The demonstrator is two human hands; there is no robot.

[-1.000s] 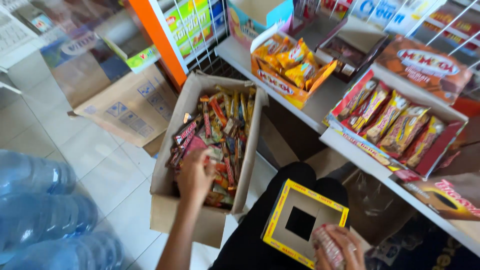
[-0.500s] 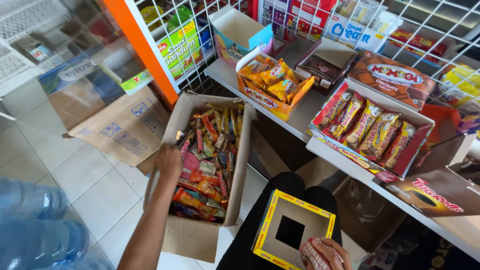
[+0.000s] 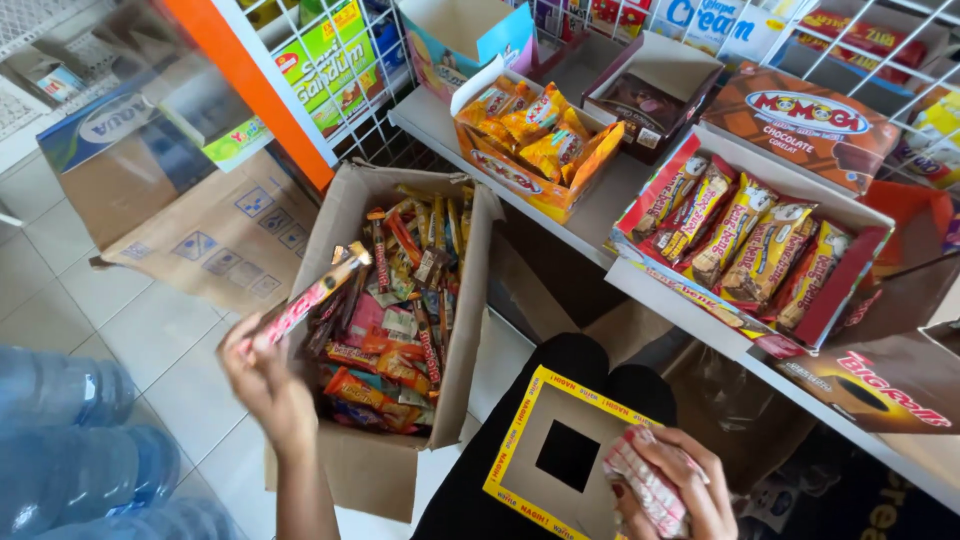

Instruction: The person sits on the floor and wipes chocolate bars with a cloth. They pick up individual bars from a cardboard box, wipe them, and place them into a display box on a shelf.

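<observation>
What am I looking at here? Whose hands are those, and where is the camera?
The camera sits on a person's head and looks down, so you see that person's own two hands. The left hand holds a long thin snack stick above a cardboard box full of mixed wrapped snacks on the tiled floor. The right hand grips a small pink-and-white packet over a flat yellow-edged box resting on the lap. Beside them, a white shelf carries open trays of more snacks.
</observation>
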